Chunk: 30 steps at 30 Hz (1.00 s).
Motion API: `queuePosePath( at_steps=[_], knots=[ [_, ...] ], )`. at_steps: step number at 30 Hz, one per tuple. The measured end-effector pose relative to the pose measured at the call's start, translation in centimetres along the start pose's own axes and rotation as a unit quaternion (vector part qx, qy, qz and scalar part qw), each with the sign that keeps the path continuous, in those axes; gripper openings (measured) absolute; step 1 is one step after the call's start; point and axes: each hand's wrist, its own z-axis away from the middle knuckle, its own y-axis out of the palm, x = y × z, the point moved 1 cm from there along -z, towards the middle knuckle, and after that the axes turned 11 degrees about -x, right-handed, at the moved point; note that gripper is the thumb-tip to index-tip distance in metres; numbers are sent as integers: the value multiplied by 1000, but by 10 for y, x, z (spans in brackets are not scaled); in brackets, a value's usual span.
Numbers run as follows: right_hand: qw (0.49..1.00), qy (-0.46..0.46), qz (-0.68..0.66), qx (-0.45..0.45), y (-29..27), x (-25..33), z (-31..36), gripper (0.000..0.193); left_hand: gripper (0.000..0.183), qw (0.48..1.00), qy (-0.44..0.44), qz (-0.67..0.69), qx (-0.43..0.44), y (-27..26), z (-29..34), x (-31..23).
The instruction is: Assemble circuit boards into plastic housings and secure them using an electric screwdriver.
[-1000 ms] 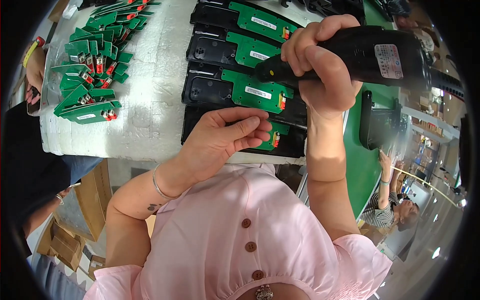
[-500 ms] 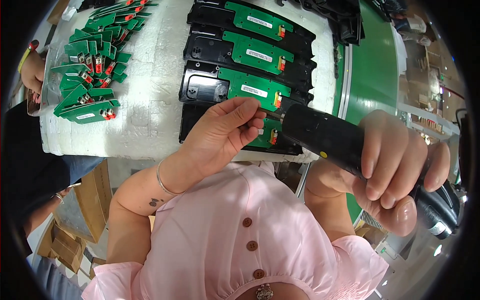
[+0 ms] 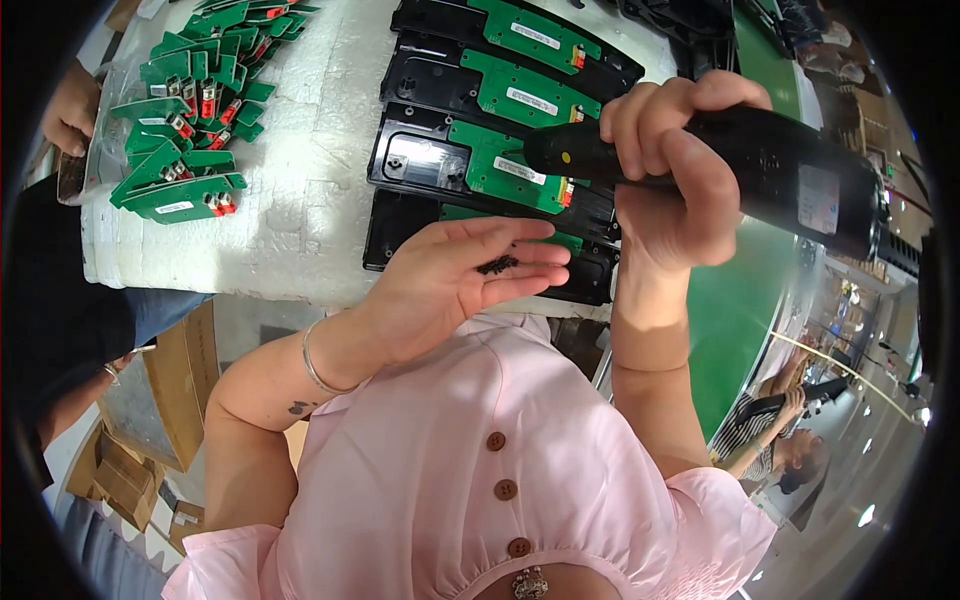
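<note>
Palm up, my left hand (image 3: 430,280) is open with its fingers stretched out. A small heap of black screws (image 3: 497,265) lies on it. My right hand (image 3: 672,150) is closed around a black power screwdriver (image 3: 770,160). Its front end is over a green circuit board (image 3: 485,170), which sits in a curved black plastic housing (image 3: 412,160). The bit's exact contact point is hard to make out. More such housings with boards are lined up beyond it, and the nearest one (image 3: 393,228) is partly hidden by my left hand.
Loose green circuit boards (image 3: 180,195) with red-and-white connectors are piled at the left of the white foam work surface (image 3: 300,150). Another person's hand (image 3: 70,115) is at the far left. Cardboard boxes (image 3: 180,375) stand below; black parts (image 3: 680,30) lie at the back right.
My left hand has gone from a pinch near the screwdriver's tip to an open palm showing screws. My right hand has swung the screwdriver up and away, onto the board beyond.
</note>
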Motion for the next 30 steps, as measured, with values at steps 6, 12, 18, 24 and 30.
queuePosePath(
  at_steps=[6,12,18,24,30],
  knots=[
    [1000,19,17,12,1,-5,-3,25,23,998,29,-47,11,-10,1,1],
    [998,32,16,47,5,-10,-9,21,17,992,81,-100,-9,-14,-1,-2],
    [997,37,11,63,6,-8,-8,23,19,999,44,-26,-18,-15,1,-4],
    [986,-55,-80,133,-9,36,1,47,19,999,25,35,-22,-11,-3,-2],
    [987,-13,-87,132,-9,75,19,28,18,993,6,115,-10,-12,-8,2]
  ],
)
